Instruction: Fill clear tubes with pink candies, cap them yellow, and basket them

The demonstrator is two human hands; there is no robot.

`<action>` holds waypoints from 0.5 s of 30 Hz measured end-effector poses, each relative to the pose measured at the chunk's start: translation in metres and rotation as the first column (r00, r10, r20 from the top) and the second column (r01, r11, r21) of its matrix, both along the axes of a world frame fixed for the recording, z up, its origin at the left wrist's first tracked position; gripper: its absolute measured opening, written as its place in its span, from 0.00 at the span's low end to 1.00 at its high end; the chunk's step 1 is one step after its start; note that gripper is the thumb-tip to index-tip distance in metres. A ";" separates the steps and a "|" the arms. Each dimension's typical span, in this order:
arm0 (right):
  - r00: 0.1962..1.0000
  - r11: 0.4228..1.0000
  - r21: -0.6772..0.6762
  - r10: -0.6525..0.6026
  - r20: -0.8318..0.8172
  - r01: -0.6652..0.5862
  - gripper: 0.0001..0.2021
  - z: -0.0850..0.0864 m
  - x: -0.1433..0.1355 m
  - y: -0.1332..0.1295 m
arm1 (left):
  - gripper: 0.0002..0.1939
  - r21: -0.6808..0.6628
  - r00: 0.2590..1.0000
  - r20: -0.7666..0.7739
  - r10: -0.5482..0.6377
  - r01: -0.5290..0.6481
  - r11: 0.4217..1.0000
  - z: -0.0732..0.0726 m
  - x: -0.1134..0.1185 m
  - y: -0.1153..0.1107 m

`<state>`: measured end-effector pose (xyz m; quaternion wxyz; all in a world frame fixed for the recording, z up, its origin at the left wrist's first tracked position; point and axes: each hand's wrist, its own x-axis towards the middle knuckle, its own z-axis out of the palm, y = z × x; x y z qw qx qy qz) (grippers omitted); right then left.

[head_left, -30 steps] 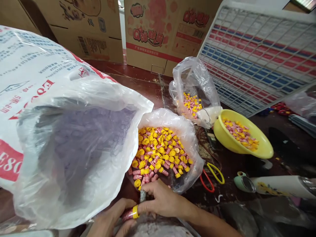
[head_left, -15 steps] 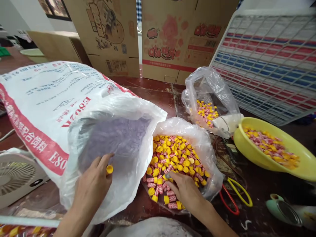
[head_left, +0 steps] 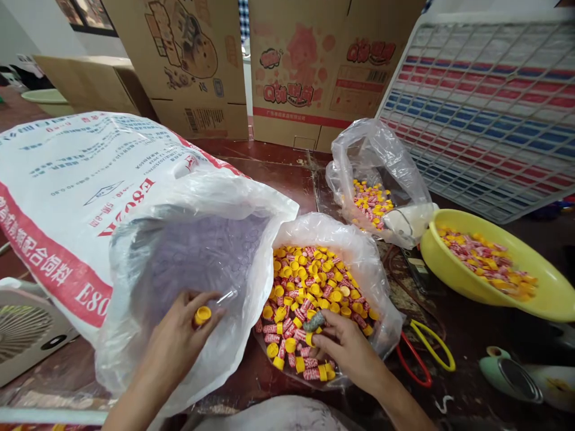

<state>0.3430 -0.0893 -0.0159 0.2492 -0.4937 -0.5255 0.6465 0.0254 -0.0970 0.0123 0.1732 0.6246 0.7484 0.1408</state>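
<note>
Head view: left hand [head_left: 179, 329] grips a yellow cap [head_left: 202, 315] at the white sack [head_left: 112, 158] mouth, left; right hand [head_left: 344, 344] is at a second cap [head_left: 309, 339] among red-patterned tubes [head_left: 311, 374], near plastic bag [head_left: 359, 242], hold unclear; yellow basin [head_left: 449, 278] sits right.

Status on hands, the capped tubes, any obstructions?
Left hand: holding yellow cap at mouth of white sack. Right hand: among yellow-capped tubes in nearer clear bag, grip unclear. Nothing seems to block either hand; yellow basin apart.
</note>
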 end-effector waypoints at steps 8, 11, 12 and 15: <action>0.946 0.992 -0.120 -0.010 -0.323 -0.030 0.18 0.021 -0.043 -0.008 | 0.23 -0.233 0.405 0.883 0.236 -0.058 0.971 -0.003 0.041 -0.044; 0.932 0.997 -0.072 0.009 -0.363 -0.038 0.14 0.020 -0.052 -0.016 | 0.38 -0.344 0.162 0.920 0.357 -0.102 0.933 -0.001 0.055 -0.052; 0.931 0.998 -0.051 0.010 -0.366 -0.031 0.13 0.020 -0.054 -0.018 | 0.39 -0.364 0.116 0.920 0.374 -0.100 0.926 -0.001 0.059 -0.054; 0.937 0.999 -0.038 0.000 -0.350 -0.014 0.15 0.022 -0.057 -0.020 | 0.26 -0.354 0.063 0.931 0.360 -0.093 0.931 -0.005 0.064 -0.058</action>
